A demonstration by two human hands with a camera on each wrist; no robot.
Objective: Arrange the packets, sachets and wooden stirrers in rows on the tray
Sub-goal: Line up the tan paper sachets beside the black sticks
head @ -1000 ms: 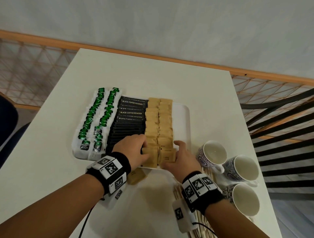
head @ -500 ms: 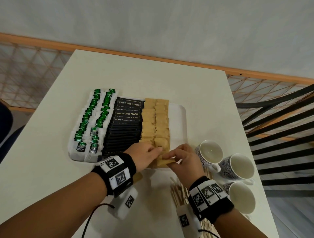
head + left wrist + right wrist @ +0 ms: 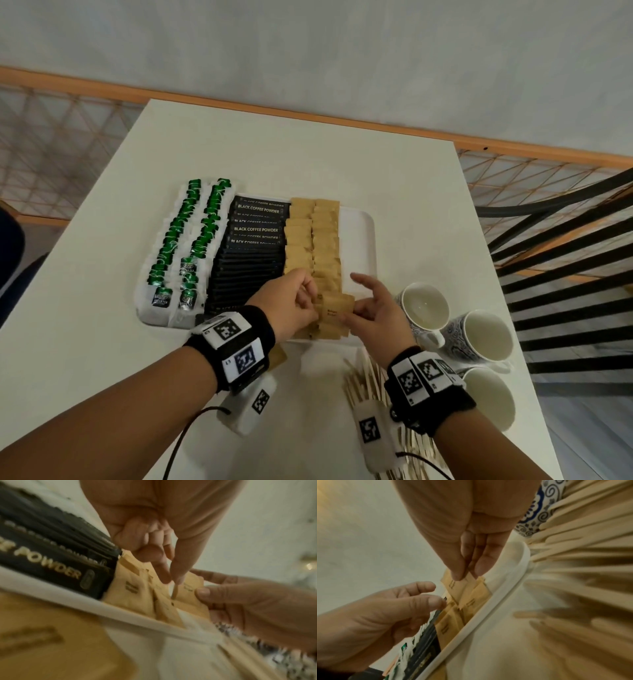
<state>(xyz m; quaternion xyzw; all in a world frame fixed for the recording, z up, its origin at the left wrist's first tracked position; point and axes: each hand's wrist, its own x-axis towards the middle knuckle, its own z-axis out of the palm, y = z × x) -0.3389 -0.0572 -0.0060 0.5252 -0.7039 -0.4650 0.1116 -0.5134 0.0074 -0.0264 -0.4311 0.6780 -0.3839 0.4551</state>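
A white tray (image 3: 371,240) carries green tea packets (image 3: 185,250), black coffee sachets (image 3: 253,253) and two rows of brown sachets (image 3: 313,240). Over the tray's near end my two hands meet at a raised brown sachet (image 3: 337,306). My right hand (image 3: 356,308) pinches its corner between thumb and finger, plain in the right wrist view (image 3: 467,574). My left hand (image 3: 310,298) has curled fingers and pinches a brown sachet's edge (image 3: 175,592); I cannot tell if it is the same one. The wooden stirrers (image 3: 366,380) lie heaped on the table under my right wrist.
Three patterned cups (image 3: 424,308) (image 3: 483,335) (image 3: 489,401) stand right of the tray, close to my right hand. One loose brown sachet (image 3: 279,358) lies on the table beneath my left wrist. A strip of bare tray shows right of the brown rows.
Both hands were pressing the near ends of the brown rows a second ago. They have since come up a little, with a brown sachet lifted between them.
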